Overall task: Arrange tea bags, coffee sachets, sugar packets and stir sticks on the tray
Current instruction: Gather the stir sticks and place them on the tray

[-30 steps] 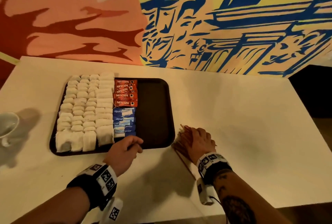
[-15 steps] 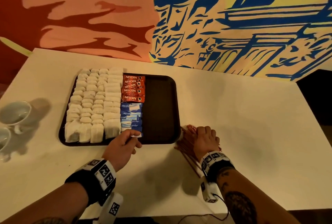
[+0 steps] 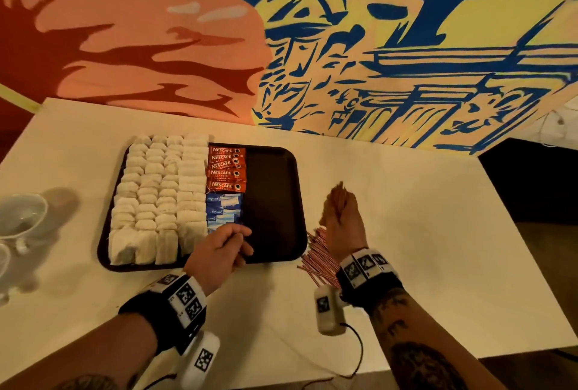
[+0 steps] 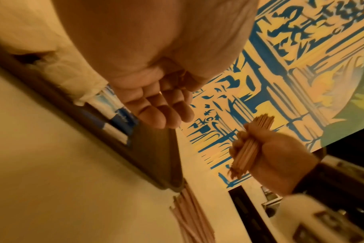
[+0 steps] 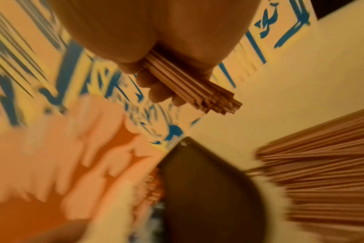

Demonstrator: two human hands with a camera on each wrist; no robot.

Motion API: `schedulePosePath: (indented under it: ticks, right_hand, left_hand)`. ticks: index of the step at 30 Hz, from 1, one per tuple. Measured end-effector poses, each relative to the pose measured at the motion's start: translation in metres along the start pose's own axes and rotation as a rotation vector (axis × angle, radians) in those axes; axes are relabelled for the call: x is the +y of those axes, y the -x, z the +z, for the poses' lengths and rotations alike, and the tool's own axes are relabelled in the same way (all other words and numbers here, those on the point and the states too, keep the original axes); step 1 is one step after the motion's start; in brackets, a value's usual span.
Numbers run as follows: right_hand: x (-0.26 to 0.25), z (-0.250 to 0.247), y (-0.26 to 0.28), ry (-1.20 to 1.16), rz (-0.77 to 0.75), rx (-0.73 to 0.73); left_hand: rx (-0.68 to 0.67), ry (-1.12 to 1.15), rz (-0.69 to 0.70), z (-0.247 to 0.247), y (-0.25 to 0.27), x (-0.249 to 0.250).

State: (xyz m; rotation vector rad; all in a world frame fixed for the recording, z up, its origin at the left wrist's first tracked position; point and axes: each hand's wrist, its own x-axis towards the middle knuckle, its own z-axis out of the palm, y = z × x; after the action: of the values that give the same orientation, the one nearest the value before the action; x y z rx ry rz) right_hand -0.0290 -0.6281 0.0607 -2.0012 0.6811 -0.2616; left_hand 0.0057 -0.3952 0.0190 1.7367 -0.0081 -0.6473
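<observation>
A dark tray (image 3: 272, 202) lies on the white table. Its left part holds rows of white tea bags (image 3: 156, 195). Beside them lie red coffee sachets (image 3: 226, 169), with blue sugar packets (image 3: 223, 213) below. The tray's right strip is bare. My left hand (image 3: 242, 241) hovers over the tray's near edge by the sugar packets, fingers (image 4: 162, 111) loosely curled and holding nothing. My right hand (image 3: 334, 214) is lifted just right of the tray and grips a bundle of stir sticks (image 3: 336, 198) (image 5: 189, 83). A loose pile of stir sticks (image 3: 319, 258) lies on the table under that hand.
Two glass cups (image 3: 22, 217) stand at the table's left edge. A painted wall (image 3: 312, 45) rises right behind the table. A dark gap (image 3: 531, 186) lies past the table's right edge. A cable (image 3: 356, 355) trails from my right wrist.
My right hand, which lay flat on the stick pile, has closed round a bundle and lifted it off the table. The left hand shifted slightly forward over the tray's near edge.
</observation>
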Motion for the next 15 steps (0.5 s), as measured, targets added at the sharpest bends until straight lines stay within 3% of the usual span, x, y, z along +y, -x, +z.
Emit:
schedulePosePath:
  ticks: [4, 7, 11, 15]
  right_hand:
    - [-0.080, 0.028, 0.028, -0.423, -0.146, -0.077]
    - [-0.113, 0.051, 0.051, -0.570, -0.231, -0.195]
    - [-0.107, 0.078, 0.073, -0.539, -0.204, -0.369]
    - [-0.091, 0.100, 0.085, -0.408, -0.178, -0.410]
  left_hand:
    - [-0.088, 0.357, -0.108, 0.001, -0.002, 0.036]
    - [-0.188, 0.712, -0.257, -0.012, 0.001, 0.057]
    - [-0.270, 0.828, -0.401, -0.033, 0.011, 0.065]
    - [-0.170, 0.873, -0.473, -0.041, 0.029, 0.069]
